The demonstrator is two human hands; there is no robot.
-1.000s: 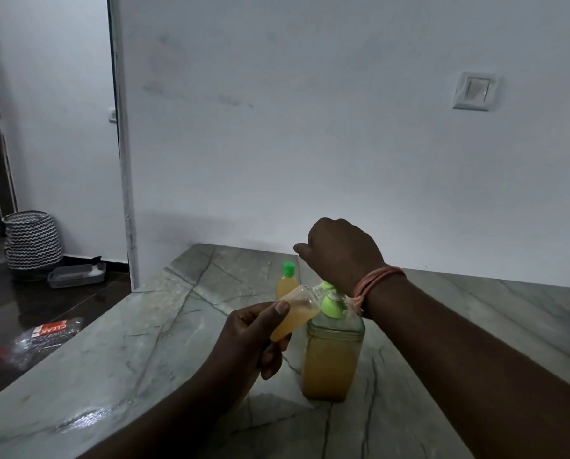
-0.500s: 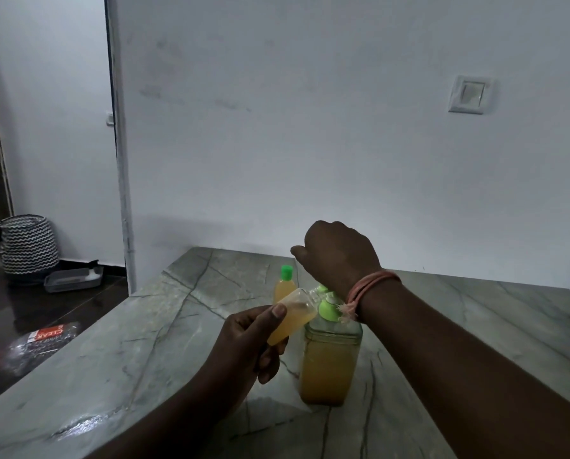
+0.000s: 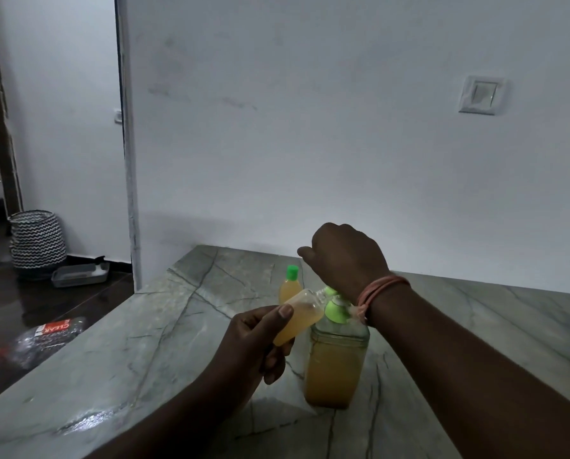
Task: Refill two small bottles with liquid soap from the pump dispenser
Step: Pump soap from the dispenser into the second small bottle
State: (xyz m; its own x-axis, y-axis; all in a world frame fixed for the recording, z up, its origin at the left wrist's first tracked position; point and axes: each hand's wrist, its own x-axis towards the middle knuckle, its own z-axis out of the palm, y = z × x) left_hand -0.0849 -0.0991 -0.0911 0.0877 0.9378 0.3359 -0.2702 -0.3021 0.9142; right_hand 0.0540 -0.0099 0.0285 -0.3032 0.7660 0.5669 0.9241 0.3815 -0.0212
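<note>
The pump dispenser [image 3: 336, 366], a clear bottle of amber soap with a green pump, stands on the grey marble counter [image 3: 144, 342]. My right hand [image 3: 346, 256] sits on top of the pump with its fingers curled down over the head, hiding most of it. My left hand [image 3: 253, 346] grips an uncapped small bottle [image 3: 301, 314], tilted with its mouth at the pump's nozzle and partly filled with amber liquid. A second small bottle [image 3: 290, 286] with a green cap stands upright just behind, holding amber liquid too.
The counter meets a white wall with a switch [image 3: 480, 94]. A wet patch [image 3: 85, 422] shines near the counter's left edge. On the dark floor to the left are a zigzag basket [image 3: 37, 240], a grey tray [image 3: 80, 274] and a plastic packet [image 3: 42, 339].
Both hands keep their places on the pump and the small bottle. Only the camera view shifts slightly.
</note>
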